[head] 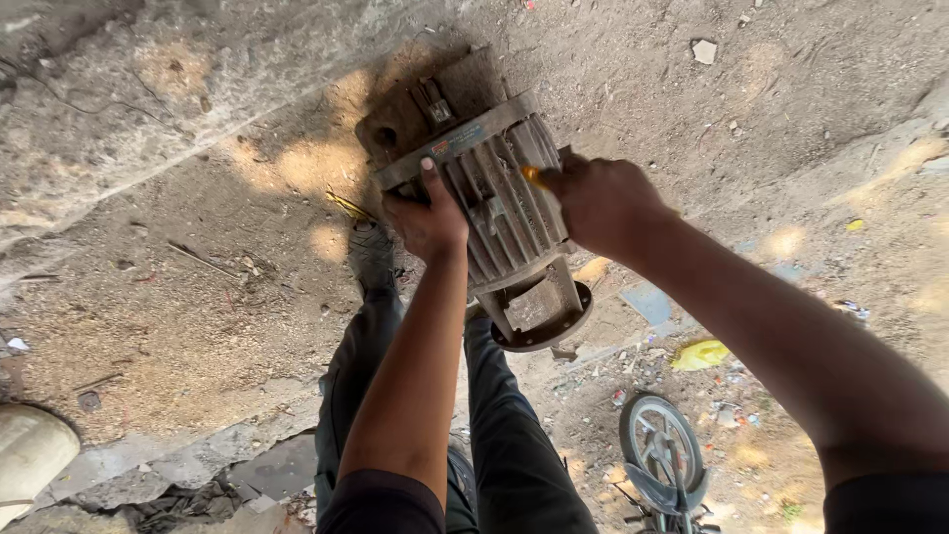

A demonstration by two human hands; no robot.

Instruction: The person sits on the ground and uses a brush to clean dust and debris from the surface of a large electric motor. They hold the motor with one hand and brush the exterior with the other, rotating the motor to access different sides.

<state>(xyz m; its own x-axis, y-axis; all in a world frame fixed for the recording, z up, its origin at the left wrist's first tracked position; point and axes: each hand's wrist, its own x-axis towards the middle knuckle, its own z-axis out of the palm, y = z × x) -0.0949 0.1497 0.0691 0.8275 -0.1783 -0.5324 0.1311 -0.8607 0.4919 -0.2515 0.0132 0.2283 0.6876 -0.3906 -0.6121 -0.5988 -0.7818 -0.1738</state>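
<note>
A grey finned electric motor (504,198) lies on the dusty ground between my feet, its end housing and flange (539,316) toward me. My left hand (425,213) grips the motor's left side by the end flange. My right hand (598,198) is closed around a small yellow-handled tool (534,176), its tip pressed against the fins on the right side. My dark trousers and a black shoe (371,252) show below the motor.
Rough concrete slab (148,89) runs along the upper left. Broken stone pieces (158,460) lie at lower left beside a pale round object (30,450). A motorcycle wheel (660,445) stands at lower right, with a yellow scrap (700,354) and litter around it.
</note>
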